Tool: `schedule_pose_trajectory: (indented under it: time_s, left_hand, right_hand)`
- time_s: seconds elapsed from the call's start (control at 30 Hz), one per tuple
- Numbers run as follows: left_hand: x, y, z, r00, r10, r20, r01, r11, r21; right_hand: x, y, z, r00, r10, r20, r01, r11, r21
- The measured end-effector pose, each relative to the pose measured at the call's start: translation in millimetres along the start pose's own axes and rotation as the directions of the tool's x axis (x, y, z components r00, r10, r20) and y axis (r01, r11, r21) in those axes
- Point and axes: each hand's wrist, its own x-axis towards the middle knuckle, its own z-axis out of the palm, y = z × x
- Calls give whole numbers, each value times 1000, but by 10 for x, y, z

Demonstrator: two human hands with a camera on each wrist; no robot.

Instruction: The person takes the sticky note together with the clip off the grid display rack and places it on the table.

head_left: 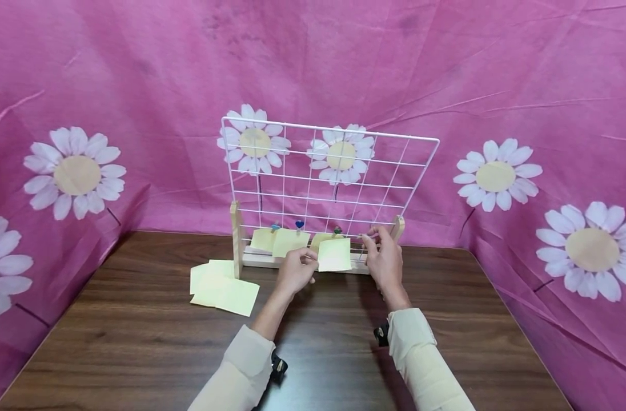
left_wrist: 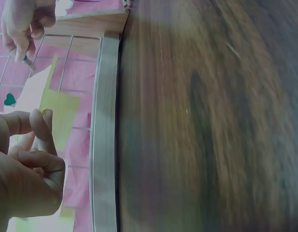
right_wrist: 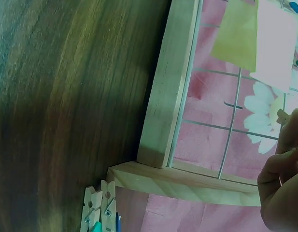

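Note:
My left hand pinches a pale yellow paper note by its edge, in front of the white wire grid. In the left wrist view the note overlaps a second yellow note behind it. My right hand is close to the grid, right of the held note. Between its thumb and finger a small wooden clothespin shows its tip; the rest is hidden by the fingers. Two notes hang at the grid's lower left, near a blue heart clothespin. A green heart clothespin is above the held note.
The grid stands in a wooden base with an upright post at each side. Several loose yellow notes lie on the brown table at left. Wooden clothespins lie beyond the right post. Pink flowered cloth encloses the table.

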Motion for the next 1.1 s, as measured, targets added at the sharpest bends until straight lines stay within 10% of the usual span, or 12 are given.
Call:
schedule_pose_trajectory:
  time_s: [0.17,0.47,1.1]
  left_hand:
    - [-31,-16,-101,1000,-1,-18,1,1000,-1]
    - [-89,-12,-268,1000,5,-24,-5,1000,1]
    - [-121,6,-463,997,17,-70,-18,1000,-11]
  right_hand:
    - [-12,14,13,1000,-7,7,6,999,43]
    - [1,20,-31,988,-153,6,152,972,-181]
    - [26,-109,-146,998,4,57,-11,991,130]
